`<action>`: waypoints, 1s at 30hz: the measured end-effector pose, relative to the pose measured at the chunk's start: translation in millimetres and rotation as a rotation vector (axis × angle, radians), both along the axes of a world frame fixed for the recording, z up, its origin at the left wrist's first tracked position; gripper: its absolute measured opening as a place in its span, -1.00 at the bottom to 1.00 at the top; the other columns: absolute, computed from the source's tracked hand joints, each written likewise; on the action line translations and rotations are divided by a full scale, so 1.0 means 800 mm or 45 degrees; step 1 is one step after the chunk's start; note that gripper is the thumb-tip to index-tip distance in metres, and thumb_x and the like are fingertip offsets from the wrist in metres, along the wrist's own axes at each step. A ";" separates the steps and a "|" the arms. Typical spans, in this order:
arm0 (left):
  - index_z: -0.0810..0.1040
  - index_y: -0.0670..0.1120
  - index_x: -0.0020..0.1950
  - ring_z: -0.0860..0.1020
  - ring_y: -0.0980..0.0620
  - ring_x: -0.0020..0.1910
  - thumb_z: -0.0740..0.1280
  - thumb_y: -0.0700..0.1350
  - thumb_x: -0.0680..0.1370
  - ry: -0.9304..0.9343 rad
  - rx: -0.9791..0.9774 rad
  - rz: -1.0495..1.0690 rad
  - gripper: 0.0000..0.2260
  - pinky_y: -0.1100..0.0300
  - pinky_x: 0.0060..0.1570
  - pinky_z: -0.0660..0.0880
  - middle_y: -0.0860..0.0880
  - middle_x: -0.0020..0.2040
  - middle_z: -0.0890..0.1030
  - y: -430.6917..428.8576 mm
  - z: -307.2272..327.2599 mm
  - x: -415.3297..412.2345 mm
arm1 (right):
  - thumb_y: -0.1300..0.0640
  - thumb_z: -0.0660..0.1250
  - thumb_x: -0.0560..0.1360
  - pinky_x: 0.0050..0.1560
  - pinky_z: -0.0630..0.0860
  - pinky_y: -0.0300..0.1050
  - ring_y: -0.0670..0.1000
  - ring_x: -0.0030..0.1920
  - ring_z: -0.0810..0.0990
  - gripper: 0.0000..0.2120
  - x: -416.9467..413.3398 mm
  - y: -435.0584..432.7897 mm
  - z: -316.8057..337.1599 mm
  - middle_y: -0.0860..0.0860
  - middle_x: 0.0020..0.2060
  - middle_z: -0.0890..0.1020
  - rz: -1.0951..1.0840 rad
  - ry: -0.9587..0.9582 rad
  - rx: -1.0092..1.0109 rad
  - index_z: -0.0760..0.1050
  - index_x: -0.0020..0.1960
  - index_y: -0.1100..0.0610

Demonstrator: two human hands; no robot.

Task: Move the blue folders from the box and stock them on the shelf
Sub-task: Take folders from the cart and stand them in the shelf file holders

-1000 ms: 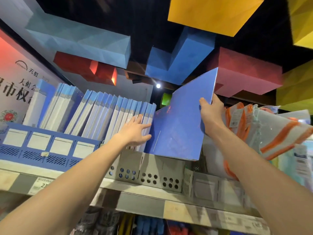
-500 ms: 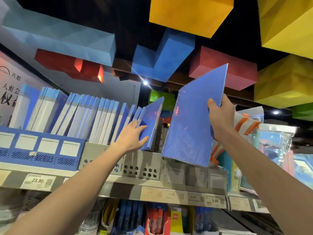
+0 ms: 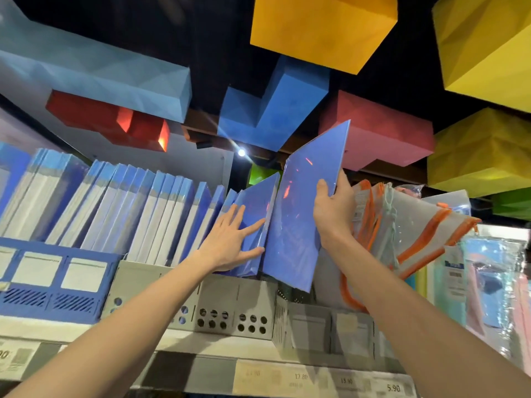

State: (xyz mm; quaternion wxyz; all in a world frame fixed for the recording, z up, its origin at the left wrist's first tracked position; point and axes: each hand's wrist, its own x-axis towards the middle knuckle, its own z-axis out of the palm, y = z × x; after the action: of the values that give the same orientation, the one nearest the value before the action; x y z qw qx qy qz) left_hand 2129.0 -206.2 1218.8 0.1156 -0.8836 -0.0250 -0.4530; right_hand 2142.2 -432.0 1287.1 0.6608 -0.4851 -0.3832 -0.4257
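**DESK:** What has changed in the last half second?

**PHOTOGRAPHER:** The held blue folder [image 3: 298,225] has closed on the row of folders [image 3: 143,214]. The gap beside the end folder [image 3: 258,196] is nearly gone, and the held one's lower corner has dropped towards the grey file holder [image 3: 230,300].

**DESK:** Take me front to back.

**PHOTOGRAPHER:** Two bare forearms reach up past the shelf edge [image 3: 201,369] and its price labels [image 3: 393,387]. Behind the edge stands the perforated grey holder, with a blue file rack [image 3: 57,282] to its left. The left hand [image 3: 230,242] lies flat on the end folder, fingers straight and spread, pressing the leaning row leftward. The right hand [image 3: 330,214] grips the held folder by its right edge, thumb on the near face and fingers wrapped behind (their tips are hidden). Further right hang clear pouches with orange zips [image 3: 416,225], and coloured blocks [image 3: 321,30] hang overhead.

**DESK:** What does the next move turn on?

**PHOTOGRAPHER:** The slot, I'd say. The folder stands on its long axis, nearly upright with its top tipped right. Its lower corner hangs just over the holder's rim, just right of the left fingertips. The opening lies down and left of the right hand, between the end folder and the pouches. The right hand carries the folder, while the left is nearer the slot and keeps it open. The box is out of view.
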 end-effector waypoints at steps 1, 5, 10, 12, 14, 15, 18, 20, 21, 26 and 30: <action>-0.14 0.34 0.59 -0.36 -0.13 0.59 0.09 0.36 0.60 0.000 0.058 -0.012 -0.37 -0.02 0.53 -0.27 -0.13 0.64 -0.24 0.006 0.004 0.004 | 0.23 0.17 0.64 0.27 0.54 0.06 -0.03 0.21 0.59 -0.62 0.007 0.009 0.001 -0.06 0.24 0.61 0.007 0.013 -0.001 0.43 0.43 0.06; -0.21 0.33 0.58 -0.53 -0.12 0.50 0.09 0.34 0.62 0.045 0.368 0.098 -0.35 0.00 0.43 -0.51 -0.14 0.56 -0.45 0.043 0.026 0.002 | 0.20 0.18 0.64 0.30 0.52 0.09 -0.03 0.25 0.57 -0.62 0.035 0.049 0.006 -0.06 0.27 0.60 0.007 0.010 0.002 0.42 0.44 0.04; 0.06 0.33 0.59 -0.52 -0.14 0.51 0.23 0.32 0.54 0.030 0.472 0.084 -0.34 -0.18 0.52 -0.39 -0.14 0.58 -0.42 0.089 0.034 -0.011 | 0.21 0.17 0.64 0.28 0.53 0.01 -0.10 0.20 0.57 -0.62 0.058 0.088 0.007 -0.11 0.26 0.60 -0.003 -0.021 0.003 0.43 0.44 0.02; 0.27 0.29 0.52 -0.44 -0.14 0.56 0.29 0.31 0.48 -0.045 0.481 -0.050 -0.39 -0.18 0.54 -0.31 -0.12 0.62 -0.32 0.095 0.029 -0.009 | 0.19 0.17 0.65 0.26 0.54 0.05 -0.13 0.16 0.59 -0.62 0.066 0.101 0.005 -0.11 0.24 0.61 -0.030 -0.067 0.006 0.41 0.45 0.03; 0.43 0.18 0.32 -0.36 -0.13 0.59 0.31 0.32 0.48 -0.140 0.495 -0.114 -0.54 -0.19 0.57 -0.22 -0.13 0.65 -0.21 0.094 0.022 -0.004 | 0.18 0.16 0.65 0.19 0.56 0.03 -0.22 0.03 0.59 -0.61 0.073 0.117 0.003 -0.12 0.14 0.62 -0.068 -0.085 0.006 0.39 0.47 0.06; 0.46 0.13 0.22 -0.34 -0.13 0.60 0.31 0.33 0.50 -0.199 0.489 -0.110 -0.60 -0.18 0.57 -0.20 -0.14 0.65 -0.18 0.092 0.020 0.000 | 0.18 0.16 0.65 0.19 0.55 0.02 -0.21 0.00 0.57 -0.60 0.076 0.123 0.000 -0.12 0.11 0.61 -0.082 -0.084 -0.003 0.37 0.48 0.07; 0.47 0.05 0.18 -0.30 -0.16 0.61 0.32 0.23 0.53 -0.333 0.480 -0.051 -0.65 -0.16 0.58 -0.21 -0.15 0.65 -0.19 0.092 0.021 0.011 | 0.17 0.15 0.66 0.33 0.46 0.05 -0.02 0.22 0.52 -0.57 0.086 0.139 -0.005 -0.08 0.26 0.57 -0.089 -0.092 -0.032 0.32 0.52 0.05; 0.38 0.10 0.43 -0.30 -0.15 0.61 0.33 0.17 0.52 -0.319 0.439 -0.045 -0.51 -0.15 0.57 -0.25 -0.14 0.65 -0.21 0.101 0.020 0.014 | 0.15 0.14 0.67 0.40 0.40 0.04 0.05 0.34 0.46 -0.56 0.096 0.148 -0.006 -0.04 0.38 0.51 -0.090 -0.101 -0.066 0.28 0.54 0.07; 0.28 0.14 0.55 -0.30 -0.15 0.61 0.31 0.17 0.54 -0.310 0.412 -0.056 -0.41 -0.15 0.57 -0.26 -0.13 0.65 -0.21 0.104 0.019 0.013 | 0.15 0.14 0.67 0.42 0.37 0.03 0.06 0.38 0.43 -0.55 0.100 0.150 -0.007 -0.02 0.41 0.48 -0.104 -0.097 -0.079 0.27 0.55 0.09; 0.21 0.13 0.61 -0.28 -0.10 0.62 0.11 0.23 0.63 -0.382 0.343 -0.039 -0.46 -0.17 0.58 -0.19 -0.10 0.66 -0.15 0.117 0.011 0.005 | 0.12 0.15 0.67 0.27 0.48 0.06 0.11 0.26 0.54 -0.57 0.119 0.162 -0.015 0.04 0.34 0.54 -0.203 -0.116 -0.088 0.28 0.53 0.13; 0.20 0.10 0.62 -0.27 -0.09 0.62 0.00 0.22 0.65 -0.387 0.305 -0.015 -0.46 -0.17 0.58 -0.17 -0.10 0.66 -0.14 0.116 0.007 0.003 | 0.17 0.13 0.68 -0.16 0.29 -0.21 -0.14 -0.25 0.48 -0.61 0.122 0.166 -0.015 0.05 -0.09 0.57 -0.264 -0.141 -0.099 0.30 0.49 0.19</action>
State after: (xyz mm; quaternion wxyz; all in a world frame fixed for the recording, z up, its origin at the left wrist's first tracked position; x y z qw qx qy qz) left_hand 2131.1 -113.3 1224.1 0.2122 -0.7850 0.0173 -0.5818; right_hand 2239.8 -298.8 1275.1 0.5719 -0.5231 -0.3830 -0.5026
